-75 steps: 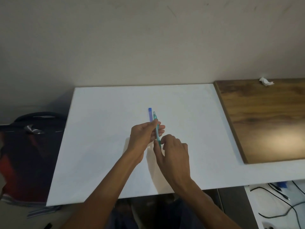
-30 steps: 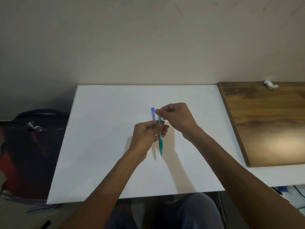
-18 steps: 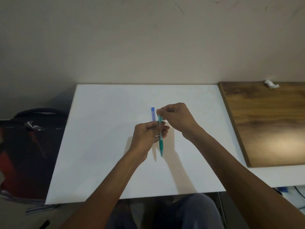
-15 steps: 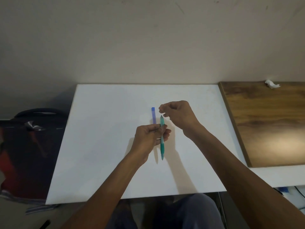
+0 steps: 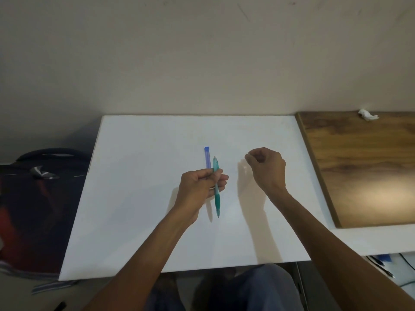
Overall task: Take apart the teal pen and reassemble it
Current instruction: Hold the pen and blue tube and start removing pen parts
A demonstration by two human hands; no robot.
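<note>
The teal pen (image 5: 216, 198) is gripped around its middle by my left hand (image 5: 201, 187), above the centre of the white board (image 5: 134, 198). Its tip points toward me and its pale top end points away. My right hand (image 5: 267, 169) hovers to the right of the pen, clear of it, with fingers curled and fingertips pinched together. Whether it pinches a small part I cannot tell. A blue pen (image 5: 207, 157) shows just behind my left hand, its near end hidden by the fingers.
A wooden board (image 5: 363, 171) lies to the right with a crumpled white scrap (image 5: 367, 114) at its far edge. A dark bag (image 5: 33, 198) sits left of the white board. Cables (image 5: 381, 265) lie at the lower right. A wall stands behind.
My right hand let go of the pen's top end and moved off to the right, fingers still pinched. My left hand kept the teal pen, tilting it slightly.
</note>
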